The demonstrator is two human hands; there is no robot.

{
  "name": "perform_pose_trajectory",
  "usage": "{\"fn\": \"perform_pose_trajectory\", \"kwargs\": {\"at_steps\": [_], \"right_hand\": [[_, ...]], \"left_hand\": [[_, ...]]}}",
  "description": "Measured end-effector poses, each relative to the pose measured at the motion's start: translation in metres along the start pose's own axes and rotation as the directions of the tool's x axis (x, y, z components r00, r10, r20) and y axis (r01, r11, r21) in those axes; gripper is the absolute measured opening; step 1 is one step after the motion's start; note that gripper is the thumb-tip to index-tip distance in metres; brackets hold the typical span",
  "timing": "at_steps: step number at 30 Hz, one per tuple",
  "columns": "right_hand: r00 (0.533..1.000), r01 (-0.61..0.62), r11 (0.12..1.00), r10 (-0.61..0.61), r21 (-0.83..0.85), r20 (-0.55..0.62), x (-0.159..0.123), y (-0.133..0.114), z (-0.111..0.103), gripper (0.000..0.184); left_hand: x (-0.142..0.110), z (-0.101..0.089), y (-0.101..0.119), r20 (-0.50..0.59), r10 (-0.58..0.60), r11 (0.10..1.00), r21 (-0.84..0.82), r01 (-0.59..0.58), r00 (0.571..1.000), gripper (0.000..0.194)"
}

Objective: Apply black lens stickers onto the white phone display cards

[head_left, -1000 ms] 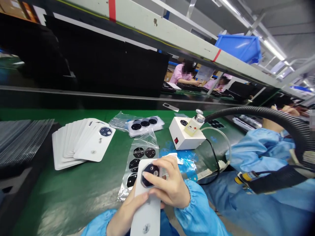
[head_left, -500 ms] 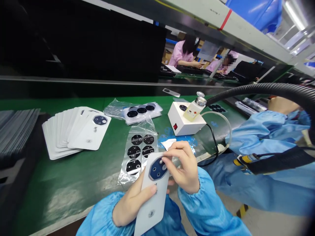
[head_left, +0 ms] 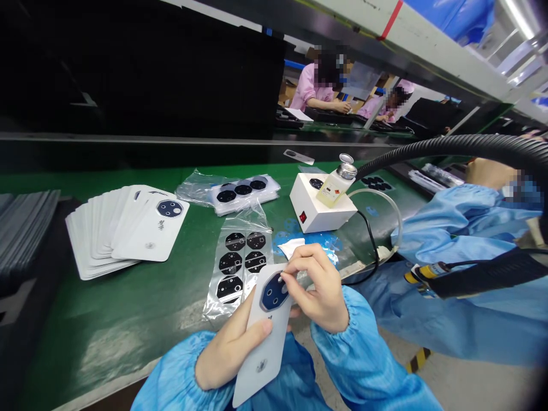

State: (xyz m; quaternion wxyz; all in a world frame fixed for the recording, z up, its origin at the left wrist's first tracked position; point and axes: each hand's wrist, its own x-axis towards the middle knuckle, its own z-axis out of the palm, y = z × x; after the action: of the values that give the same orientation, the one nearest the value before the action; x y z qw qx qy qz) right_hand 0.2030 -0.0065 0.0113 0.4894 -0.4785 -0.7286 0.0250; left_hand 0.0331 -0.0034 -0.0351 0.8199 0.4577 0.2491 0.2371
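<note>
- Firmly, the left hand (head_left: 231, 354) grasps a white phone cover (head_left: 261, 359), held low center above the green counter (head_left: 120, 319).
- Meanwhile, the right hand (head_left: 317, 291) pinches the cover's dark camera plate (head_left: 273, 292).

Green workbench (head_left: 107, 337) under a pale shelf rail (head_left: 428, 48), blue plastic bin (head_left: 454, 11), fluorescent tube (head_left: 519, 16) overhead, striped floor tape (head_left: 418, 359).

1 head-worn camera looks down at both hands (head_left: 233, 357) (head_left: 319, 291).

Pump bottle (head_left: 333, 191) atop white box (head_left: 310, 212)
</note>
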Motion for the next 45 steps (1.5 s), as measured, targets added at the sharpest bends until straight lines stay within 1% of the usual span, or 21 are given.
{"fn": "perform_pose_trajectory", "kwargs": {"at_steps": [4, 7, 10, 13, 16, 21, 23, 25, 27, 31, 35, 38, 42, 45], "right_hand": [[1.0, 0.007, 1.0, -0.007, -0.004, 0.027, 0.0, 0.002, -0.002, 0.01], [0.999, 0.014, 1.0, -0.013, -0.022, 0.037, -0.002, 0.005, -0.001, 0.009], [0.998, 0.042, 0.994, -0.038, -0.102, 0.043, -0.005, 0.007, 0.002, 0.008], [0.993, 0.103, 0.971, -0.088, -0.217, 0.078, -0.007, 0.008, 0.005, 0.009], [0.988, 0.145, 0.949, -0.123, -0.281, 0.097, -0.009, 0.008, 0.007, 0.009], [0.976, 0.212, 0.927, -0.185, -0.31, 0.117, -0.011, 0.006, 0.006, 0.007], [0.979, 0.195, 0.941, -0.171, -0.277, 0.109, -0.011, 0.005, 0.004, 0.007], [0.989, 0.137, 0.965, -0.121, -0.222, 0.084, -0.01, 0.004, 0.0, 0.006], [0.993, 0.095, 0.978, -0.081, -0.188, 0.083, -0.009, 0.004, -0.004, 0.008], [0.988, 0.091, 0.979, -0.067, -0.181, 0.136, -0.007, 0.003, -0.007, 0.006], [0.987, 0.089, 0.979, -0.062, -0.182, 0.149, -0.006, 0.002, -0.006, 0.006], [0.984, 0.116, 0.972, -0.085, -0.203, 0.157, -0.005, 0.002, -0.006, 0.007], [0.975, 0.208, 0.947, -0.178, -0.245, 0.136, -0.002, 0.003, -0.004, 0.01], [0.965, 0.254, 0.927, -0.226, -0.275, 0.132, -0.001, 0.003, -0.003, 0.01]], "left_hand": [[-0.001, -0.002, -0.003, 0.005, 0.017, 0.997, 0.073, -0.017, 1.0, 0.065], [0.0, -0.007, -0.004, -0.004, 0.045, 0.983, 0.176, -0.044, 0.999, 0.063], [0.001, -0.009, 0.0, -0.068, 0.092, 0.948, 0.312, -0.066, 0.993, 0.056], [0.003, -0.005, 0.006, -0.133, 0.125, 0.912, 0.406, -0.061, 0.983, 0.049], [0.005, 0.0, 0.008, -0.156, 0.152, 0.879, 0.473, -0.061, 0.976, 0.042], [0.005, 0.0, 0.006, -0.182, 0.23, 0.821, 0.564, -0.09, 0.956, 0.037], [0.004, -0.001, 0.007, -0.167, 0.263, 0.79, 0.602, -0.112, 0.95, 0.036], [0.003, 0.0, 0.009, -0.135, 0.293, 0.751, 0.645, -0.14, 0.947, 0.034], [0.002, 0.0, 0.012, -0.097, 0.321, 0.704, 0.69, -0.169, 0.942, 0.029], [0.0, 0.001, 0.016, -0.019, 0.35, 0.622, 0.753, -0.217, 0.937, 0.02], [-0.001, 0.0, 0.017, 0.018, 0.365, 0.568, 0.788, -0.238, 0.931, 0.019], [-0.002, -0.001, 0.018, 0.025, 0.374, 0.546, 0.802, -0.242, 0.927, 0.019], [-0.001, 0.0, 0.02, 0.02, 0.389, 0.532, 0.812, -0.242, 0.921, 0.016], [0.0, 0.001, 0.02, 0.008, 0.393, 0.532, 0.814, -0.235, 0.919, 0.019]]}}
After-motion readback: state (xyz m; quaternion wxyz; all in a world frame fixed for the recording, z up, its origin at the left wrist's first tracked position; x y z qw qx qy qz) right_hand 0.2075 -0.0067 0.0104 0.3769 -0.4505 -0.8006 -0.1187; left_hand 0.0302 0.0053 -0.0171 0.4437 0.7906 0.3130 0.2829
